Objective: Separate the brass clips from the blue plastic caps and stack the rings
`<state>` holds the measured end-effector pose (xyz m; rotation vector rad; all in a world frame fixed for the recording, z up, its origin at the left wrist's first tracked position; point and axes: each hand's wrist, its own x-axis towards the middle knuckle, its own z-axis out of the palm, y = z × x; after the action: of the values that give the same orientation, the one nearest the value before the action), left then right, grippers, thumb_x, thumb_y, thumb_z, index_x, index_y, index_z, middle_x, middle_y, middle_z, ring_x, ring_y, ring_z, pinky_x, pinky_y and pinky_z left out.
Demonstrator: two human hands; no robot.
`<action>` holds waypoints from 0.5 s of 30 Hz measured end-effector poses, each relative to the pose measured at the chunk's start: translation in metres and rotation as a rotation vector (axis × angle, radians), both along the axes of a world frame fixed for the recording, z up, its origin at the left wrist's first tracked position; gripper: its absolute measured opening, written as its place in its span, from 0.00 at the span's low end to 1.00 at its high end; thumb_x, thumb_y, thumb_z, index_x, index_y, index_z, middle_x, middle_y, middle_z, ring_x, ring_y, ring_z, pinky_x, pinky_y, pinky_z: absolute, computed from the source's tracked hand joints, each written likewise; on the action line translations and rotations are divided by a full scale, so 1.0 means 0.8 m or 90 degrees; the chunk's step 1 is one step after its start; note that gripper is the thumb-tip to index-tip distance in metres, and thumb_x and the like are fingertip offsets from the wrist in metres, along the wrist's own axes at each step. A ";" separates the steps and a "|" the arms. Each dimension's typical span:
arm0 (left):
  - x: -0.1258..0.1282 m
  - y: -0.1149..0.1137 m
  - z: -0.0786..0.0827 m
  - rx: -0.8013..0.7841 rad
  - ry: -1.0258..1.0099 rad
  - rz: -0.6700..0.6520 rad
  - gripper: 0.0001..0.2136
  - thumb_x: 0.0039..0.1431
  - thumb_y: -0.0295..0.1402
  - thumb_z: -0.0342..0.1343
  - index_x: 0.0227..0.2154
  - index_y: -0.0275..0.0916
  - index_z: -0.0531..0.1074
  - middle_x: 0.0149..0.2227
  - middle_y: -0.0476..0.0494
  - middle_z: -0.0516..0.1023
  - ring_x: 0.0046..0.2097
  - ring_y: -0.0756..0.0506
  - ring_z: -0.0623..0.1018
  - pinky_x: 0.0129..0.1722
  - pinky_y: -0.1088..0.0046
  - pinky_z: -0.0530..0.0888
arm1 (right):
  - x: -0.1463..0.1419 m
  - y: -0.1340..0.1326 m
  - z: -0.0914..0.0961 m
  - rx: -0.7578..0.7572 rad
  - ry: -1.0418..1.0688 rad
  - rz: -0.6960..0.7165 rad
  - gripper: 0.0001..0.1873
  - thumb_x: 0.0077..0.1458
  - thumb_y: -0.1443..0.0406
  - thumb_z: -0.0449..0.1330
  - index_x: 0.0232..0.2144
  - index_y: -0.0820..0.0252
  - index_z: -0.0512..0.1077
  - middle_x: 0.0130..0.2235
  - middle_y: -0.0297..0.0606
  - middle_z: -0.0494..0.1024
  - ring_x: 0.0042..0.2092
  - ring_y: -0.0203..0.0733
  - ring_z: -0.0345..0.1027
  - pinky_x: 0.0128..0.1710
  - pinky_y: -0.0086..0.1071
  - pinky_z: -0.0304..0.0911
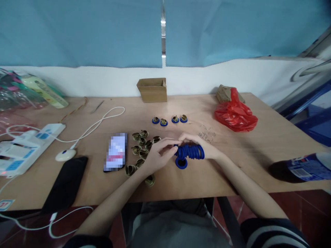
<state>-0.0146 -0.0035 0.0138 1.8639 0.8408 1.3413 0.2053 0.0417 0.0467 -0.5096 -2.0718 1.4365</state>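
Note:
A row of blue rings (192, 151) stands on edge, packed face to face, against the inner side of my right hand (198, 140). The fingers of that hand curl behind the row, partly hidden. My left hand (161, 151) meets it at the row's left end, thumb and fingers pinched at the endmost ring; the exact grip is too small to see clearly. Just below, one blue ring with a dark centre (181, 163) shows its face. Beside and under my left hand lie several brass-coloured round pieces with upright tabs (136, 149).
Several brass pieces on blue rings (163, 122) sit farther back. Small wire rings (207, 134) lie beyond my right hand. Around are a phone (116, 152), cardboard box (152, 91), red bag (235, 113), dark bottle (297, 169), power strip (33, 148) and black pouch (66, 184).

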 end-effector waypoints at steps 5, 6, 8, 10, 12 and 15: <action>0.002 -0.003 0.000 -0.114 -0.076 -0.054 0.12 0.63 0.33 0.61 0.48 0.39 0.78 0.48 0.39 0.82 0.48 0.44 0.83 0.49 0.69 0.81 | 0.006 0.001 0.009 -0.045 0.004 -0.024 0.18 0.57 0.56 0.69 0.42 0.61 0.71 0.40 0.39 0.77 0.41 0.40 0.72 0.43 0.33 0.67; 0.002 -0.004 -0.001 -0.130 -0.086 -0.063 0.13 0.62 0.34 0.62 0.48 0.39 0.77 0.49 0.39 0.82 0.48 0.44 0.83 0.49 0.68 0.81 | 0.006 0.001 0.012 -0.045 0.003 -0.030 0.17 0.57 0.57 0.69 0.41 0.61 0.71 0.40 0.39 0.77 0.40 0.40 0.72 0.42 0.32 0.67; 0.004 -0.005 -0.002 -0.158 -0.102 -0.077 0.15 0.59 0.34 0.65 0.49 0.39 0.77 0.50 0.39 0.82 0.48 0.43 0.83 0.49 0.67 0.82 | 0.007 0.001 0.015 -0.042 -0.007 -0.045 0.16 0.57 0.58 0.69 0.41 0.62 0.72 0.38 0.38 0.77 0.39 0.39 0.72 0.41 0.31 0.66; 0.006 -0.006 -0.003 -0.179 -0.115 -0.087 0.17 0.56 0.34 0.67 0.48 0.40 0.75 0.49 0.40 0.82 0.48 0.43 0.83 0.49 0.66 0.82 | 0.006 0.001 0.017 -0.036 -0.021 -0.057 0.15 0.57 0.58 0.69 0.41 0.62 0.73 0.38 0.38 0.78 0.39 0.40 0.72 0.40 0.31 0.67; 0.008 -0.006 -0.005 -0.195 -0.123 -0.091 0.17 0.55 0.34 0.68 0.47 0.40 0.74 0.49 0.41 0.81 0.49 0.43 0.83 0.50 0.65 0.82 | 0.006 0.003 0.019 -0.029 -0.033 -0.058 0.15 0.56 0.59 0.68 0.41 0.62 0.74 0.39 0.39 0.78 0.39 0.40 0.72 0.39 0.31 0.67; 0.009 -0.007 -0.006 -0.213 -0.135 -0.109 0.16 0.56 0.34 0.67 0.46 0.40 0.73 0.50 0.40 0.79 0.51 0.42 0.82 0.50 0.65 0.81 | 0.007 0.007 0.024 0.015 -0.067 -0.043 0.13 0.56 0.60 0.68 0.40 0.62 0.75 0.40 0.39 0.77 0.40 0.39 0.72 0.41 0.31 0.66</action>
<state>-0.0076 -0.0092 0.0091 1.4709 0.7272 1.1855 0.2110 0.0475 0.0657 -0.6528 -2.1299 1.3712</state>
